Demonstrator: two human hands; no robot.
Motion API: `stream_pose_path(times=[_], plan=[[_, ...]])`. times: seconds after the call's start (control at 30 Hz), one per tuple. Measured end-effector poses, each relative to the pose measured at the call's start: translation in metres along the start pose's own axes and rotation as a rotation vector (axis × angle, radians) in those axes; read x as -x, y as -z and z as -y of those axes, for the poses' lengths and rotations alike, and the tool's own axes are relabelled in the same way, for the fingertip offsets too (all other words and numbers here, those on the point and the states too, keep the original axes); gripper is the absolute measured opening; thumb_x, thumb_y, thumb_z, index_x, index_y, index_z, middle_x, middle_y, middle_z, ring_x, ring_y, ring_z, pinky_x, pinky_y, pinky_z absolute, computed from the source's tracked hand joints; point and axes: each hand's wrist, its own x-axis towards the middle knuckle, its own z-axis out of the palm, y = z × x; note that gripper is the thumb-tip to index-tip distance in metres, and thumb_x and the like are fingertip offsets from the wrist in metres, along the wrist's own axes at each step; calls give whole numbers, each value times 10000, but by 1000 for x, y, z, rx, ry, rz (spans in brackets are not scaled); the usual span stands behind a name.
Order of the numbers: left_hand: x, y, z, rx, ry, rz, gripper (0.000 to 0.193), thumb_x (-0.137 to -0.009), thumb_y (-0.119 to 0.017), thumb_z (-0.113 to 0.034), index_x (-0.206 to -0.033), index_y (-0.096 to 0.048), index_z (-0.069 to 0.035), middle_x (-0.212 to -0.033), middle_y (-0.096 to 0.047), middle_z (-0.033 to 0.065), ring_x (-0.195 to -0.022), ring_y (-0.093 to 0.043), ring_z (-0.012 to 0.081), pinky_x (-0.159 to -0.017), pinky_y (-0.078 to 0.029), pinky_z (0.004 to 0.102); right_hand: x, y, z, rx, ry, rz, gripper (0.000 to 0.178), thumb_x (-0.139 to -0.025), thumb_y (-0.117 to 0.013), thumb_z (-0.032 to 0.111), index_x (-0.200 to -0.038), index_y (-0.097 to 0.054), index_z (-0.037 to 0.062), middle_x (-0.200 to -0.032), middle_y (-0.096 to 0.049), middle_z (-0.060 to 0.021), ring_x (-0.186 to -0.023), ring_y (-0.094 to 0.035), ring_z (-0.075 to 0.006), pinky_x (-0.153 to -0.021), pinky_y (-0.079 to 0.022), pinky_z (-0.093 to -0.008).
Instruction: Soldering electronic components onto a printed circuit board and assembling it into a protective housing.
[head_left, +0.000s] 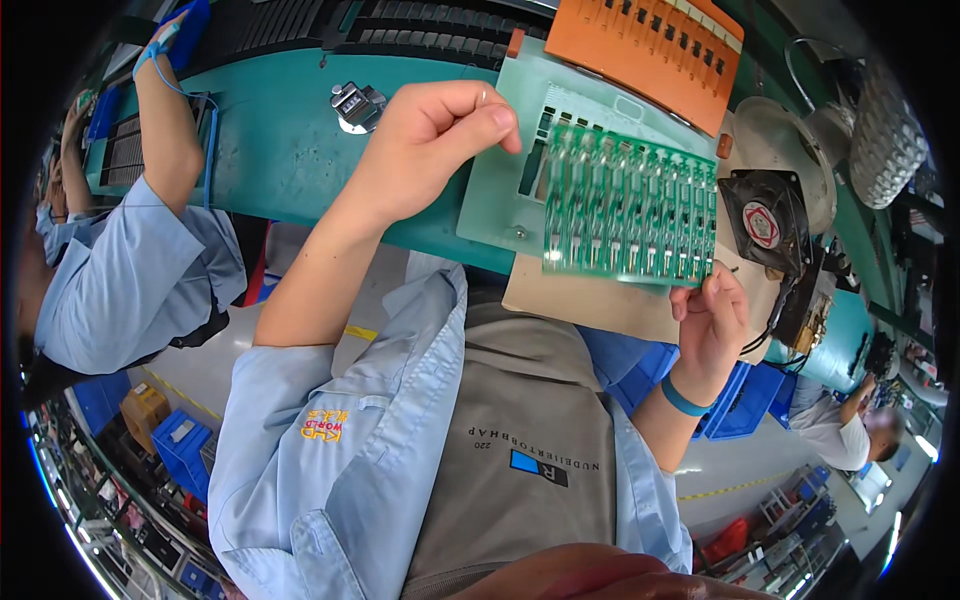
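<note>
My right hand [708, 330] pinches the lower right corner of a green circuit board panel [630, 205] with rows of metal pins, holding it tilted over a pale green slotted carrier plate [495, 190]. My left hand [435, 135] is curled closed, thumb against forefinger, at the carrier plate's left edge near the board's upper left corner. I see nothing between its fingers. A blue wrist band sits on my right wrist.
A teal conveyor bench [280, 140] holds a metal tally counter [355, 103], an orange slotted fixture [650, 45] and a black fan [765, 222]. A beige sheet [590, 300] lies under the plate. A co-worker's arm [165, 120] reaches in at left. Another person [850, 430] sits far right.
</note>
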Motion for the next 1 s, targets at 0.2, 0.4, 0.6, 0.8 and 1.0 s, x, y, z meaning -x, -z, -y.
stream_pose_path(times=[0.2, 0.4, 0.6, 0.8, 1.0], plan=[[3, 6, 15, 26, -45, -17, 176, -974, -603, -71, -912, -760, -22, -682, -535, -59, -594, -350, 31, -546, -272, 197, -21, -13, -15, 49, 24, -171, 222, -1027, -559, 168, -1064, -665, -24, -821, -713, -119, -591, -525, -105, -560, -392, -191], [4, 12, 17, 72, -62, -22, 193, -973, -579, -52, -927, -764, -20, -678, -526, -64, -590, -338, 32, -551, -270, 197, -26, -17, -16, 85, -4, -159, 221, -1036, -551, 169, -1084, -665, -15, -842, -721, -113, -596, -533, -104, -560, -385, -189], [2, 18, 13, -16, 17, 50, 221, -973, -529, -42, -999, -739, 21, -926, -735, 47, -704, -473, 74, -697, -393, 203, -26, -22, -19, 116, -28, -185, 224, -1040, -540, 154, -1100, -664, -23, -855, -726, -114, -596, -536, -102, -558, -383, -186], [1, 17, 11, 22, 1, 3, 237, -941, -537, -40, -956, -768, 8, -801, -663, 11, -652, -429, 69, -636, -353, 208, -23, -25, -21, 136, -43, -198, 224, -1042, -533, 140, -1114, -661, -29, -858, -729, -114, -594, -543, -98, -548, -380, -183], [-1, 18, 21, 54, -77, -43, 249, -875, -541, -11, -891, -789, -1, -687, -595, -5, -613, -388, 79, -580, -320, 230, -19, -26, -20, 138, -89, -204, 218, -1040, -535, 127, -1119, -658, -34, -854, -729, -115, -599, -555, -93, -530, -375, -181]])
